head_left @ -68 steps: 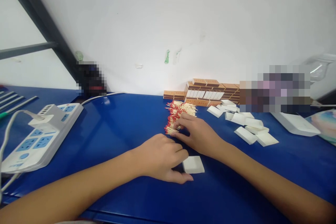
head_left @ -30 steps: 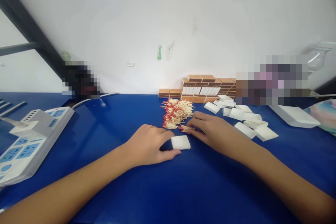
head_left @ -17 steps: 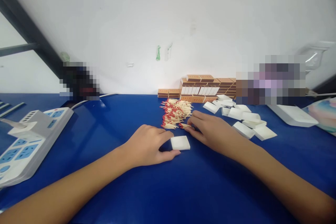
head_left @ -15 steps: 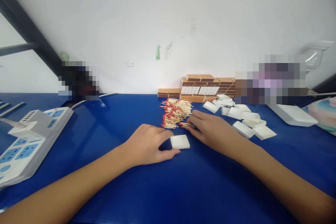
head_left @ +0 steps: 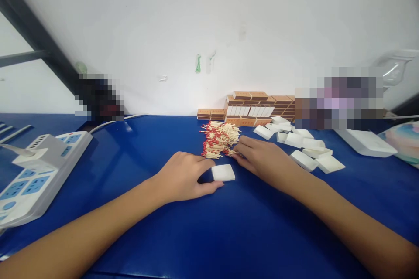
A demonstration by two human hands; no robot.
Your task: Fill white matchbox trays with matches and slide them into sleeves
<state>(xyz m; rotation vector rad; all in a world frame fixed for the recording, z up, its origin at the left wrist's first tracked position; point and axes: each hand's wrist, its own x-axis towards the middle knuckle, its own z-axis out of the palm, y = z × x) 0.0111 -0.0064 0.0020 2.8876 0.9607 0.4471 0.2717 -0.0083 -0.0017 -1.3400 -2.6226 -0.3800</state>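
On the blue table, my left hand (head_left: 186, 177) grips a small white matchbox tray (head_left: 224, 172) at its left end, the thumb along the near side and the fingers at the far side. Just beyond it lies a pile of red-tipped matches (head_left: 219, 137), their sticks pointing mostly to the right. My right hand (head_left: 258, 157) is at the near right edge of that pile, its fingers closed on a few matches (head_left: 231, 152). How many it pinches is hidden behind the fingers.
Brown matchboxes (head_left: 245, 120) stand stacked against the wall, with white trays among them. Loose white trays (head_left: 314, 144) lie scattered beyond my right forearm, near a larger white box (head_left: 368, 143). A power strip (head_left: 70, 157) with a plug is at the left.
My right fingers have shifted slightly at the pile's edge with the matches. The left hand stays on the tray. The whole view has moved a little.
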